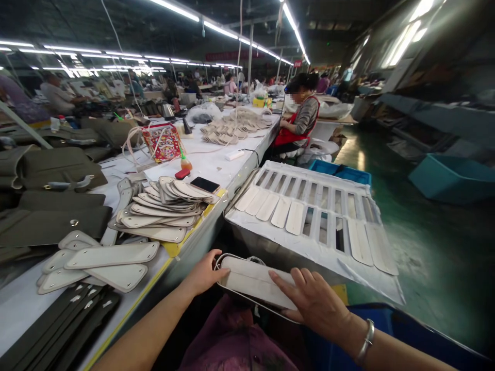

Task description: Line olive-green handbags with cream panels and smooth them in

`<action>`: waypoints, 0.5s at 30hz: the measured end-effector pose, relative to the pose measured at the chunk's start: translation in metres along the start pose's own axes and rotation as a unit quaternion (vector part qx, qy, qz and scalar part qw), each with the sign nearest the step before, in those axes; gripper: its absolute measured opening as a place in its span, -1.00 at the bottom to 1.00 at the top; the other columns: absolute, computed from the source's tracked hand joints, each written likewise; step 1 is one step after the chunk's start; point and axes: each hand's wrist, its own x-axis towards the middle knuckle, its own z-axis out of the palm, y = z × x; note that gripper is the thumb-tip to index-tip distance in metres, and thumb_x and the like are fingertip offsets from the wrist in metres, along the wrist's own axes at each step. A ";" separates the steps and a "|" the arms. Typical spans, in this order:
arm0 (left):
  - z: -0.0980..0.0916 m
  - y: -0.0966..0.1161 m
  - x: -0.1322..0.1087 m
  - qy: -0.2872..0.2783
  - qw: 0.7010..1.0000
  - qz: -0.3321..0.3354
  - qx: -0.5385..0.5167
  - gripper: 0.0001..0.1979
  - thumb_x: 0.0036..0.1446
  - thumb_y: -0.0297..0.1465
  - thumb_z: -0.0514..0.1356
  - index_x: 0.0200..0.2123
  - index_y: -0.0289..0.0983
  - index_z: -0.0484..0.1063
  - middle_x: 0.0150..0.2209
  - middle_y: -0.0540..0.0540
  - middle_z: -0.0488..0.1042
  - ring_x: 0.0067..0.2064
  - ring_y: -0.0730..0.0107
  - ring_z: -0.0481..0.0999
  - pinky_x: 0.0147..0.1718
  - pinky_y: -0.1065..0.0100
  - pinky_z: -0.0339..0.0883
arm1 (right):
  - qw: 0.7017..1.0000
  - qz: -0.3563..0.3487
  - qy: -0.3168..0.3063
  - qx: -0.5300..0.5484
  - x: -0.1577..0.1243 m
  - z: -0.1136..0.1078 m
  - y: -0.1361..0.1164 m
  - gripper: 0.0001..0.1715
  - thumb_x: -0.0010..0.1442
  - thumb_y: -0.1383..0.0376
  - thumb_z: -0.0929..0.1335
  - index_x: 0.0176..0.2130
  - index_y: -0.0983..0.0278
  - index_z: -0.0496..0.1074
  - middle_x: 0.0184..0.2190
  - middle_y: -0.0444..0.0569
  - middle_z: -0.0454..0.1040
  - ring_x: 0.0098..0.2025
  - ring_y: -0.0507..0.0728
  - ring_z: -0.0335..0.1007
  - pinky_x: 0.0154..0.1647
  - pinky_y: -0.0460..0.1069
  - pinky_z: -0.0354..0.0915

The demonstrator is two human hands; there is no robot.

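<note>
Over my lap, a long white panel [255, 283] with rounded ends is held level between both hands. A thin dark edge or second layer shows around it; what this is I cannot tell. My left hand [211, 273] grips its left end, thumb on top and fingers behind. My right hand [315, 299] is closed around its right part, with fingers across the top face and the thumb at the near edge. Left of my hands, white strips with metal studs [112, 257] lie crossed on the table, beside a larger pile of curved white pieces [162, 206].
A slotted white rack [301, 178] with several pale panels stands ahead right. The long white table [235, 178] carries a phone [204, 184], a glue bottle [185, 163] and dark green bag parts [54, 219]. Blue bins [452, 178] stand right; a seated co-worker [303, 116] is ahead.
</note>
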 end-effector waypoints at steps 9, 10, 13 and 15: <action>-0.017 0.013 0.010 -0.067 0.993 0.037 0.085 -0.66 -0.05 -0.28 0.16 -0.16 -0.26 0.35 -0.33 -0.05 0.47 -0.30 0.24 0.45 -0.32 0.33 0.25 | 0.991 0.041 -0.096 0.079 0.020 -0.001 -0.015 -0.10 -0.13 -0.09 0.39 0.15 0.12 0.17 -0.26 0.13 0.33 -0.33 0.25 0.25 -0.42 0.04 0.14; -0.019 0.016 0.008 -0.071 0.991 0.043 0.101 -0.66 -0.02 -0.27 0.15 -0.14 -0.25 0.34 -0.30 -0.07 0.47 -0.26 0.22 0.45 -0.29 0.32 0.25 | 0.990 0.044 -0.102 0.089 0.020 0.000 -0.014 -0.10 -0.13 -0.09 0.39 0.15 0.11 0.16 -0.26 0.13 0.33 -0.32 0.25 0.26 -0.41 0.04 0.15; -0.021 0.028 -0.003 -0.041 0.980 0.060 0.185 -0.58 0.07 -0.28 0.08 0.01 -0.27 0.23 -0.25 -0.12 0.46 -0.22 0.19 0.45 -0.23 0.27 0.26 | 0.985 0.047 -0.122 0.114 0.017 0.003 -0.009 -0.09 -0.10 -0.11 0.36 0.17 0.07 0.10 -0.23 0.12 0.33 -0.29 0.26 0.28 -0.37 0.05 0.18; -0.018 0.042 -0.010 0.017 0.967 0.128 0.222 -0.57 0.13 -0.29 0.04 0.07 -0.28 0.17 -0.19 -0.16 0.43 -0.15 0.19 0.42 -0.14 0.23 0.24 | 0.982 0.050 -0.132 0.125 0.016 0.003 -0.005 -0.07 -0.11 -0.14 0.35 0.18 0.06 0.07 -0.21 0.12 0.34 -0.28 0.26 0.30 -0.35 0.06 0.19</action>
